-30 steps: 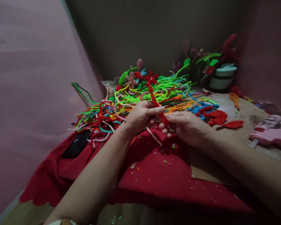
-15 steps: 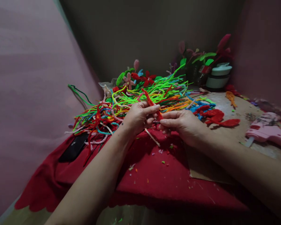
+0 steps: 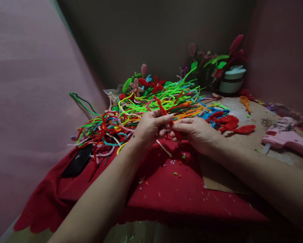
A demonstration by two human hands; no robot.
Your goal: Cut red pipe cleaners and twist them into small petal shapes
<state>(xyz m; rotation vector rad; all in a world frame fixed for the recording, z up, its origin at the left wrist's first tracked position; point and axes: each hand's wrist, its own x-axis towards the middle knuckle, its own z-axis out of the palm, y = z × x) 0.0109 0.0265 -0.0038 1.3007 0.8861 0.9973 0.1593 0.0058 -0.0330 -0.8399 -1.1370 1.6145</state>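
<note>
Between my two hands runs a red pipe cleaner piece [image 3: 162, 106], slanting from upper left to lower right. My left hand [image 3: 154, 125] pinches its middle between thumb and fingers. Close beside it, my right hand [image 3: 195, 132] grips the lower part with thumb and forefinger. Both hands are above the front of a red cloth [image 3: 166, 189]. Just behind them spreads a heap of coloured pipe cleaners [image 3: 138, 106], green, yellow, orange, red and blue. Red petal-shaped pieces [image 3: 228, 123] lie to the right of my right hand.
A pink glue gun [image 3: 284, 138] rests at the right on a brown board [image 3: 242, 104]. A black phone [image 3: 78, 162] lies at the left. Behind stand fuzzy flowers [image 3: 158, 84] and a pale lidded jar [image 3: 232, 81]. Small scraps dot the cloth.
My right fingers have shifted slightly on the red piece, and more of its lower end shows below them. My left hand keeps its pinch. The whole view has moved a little.
</note>
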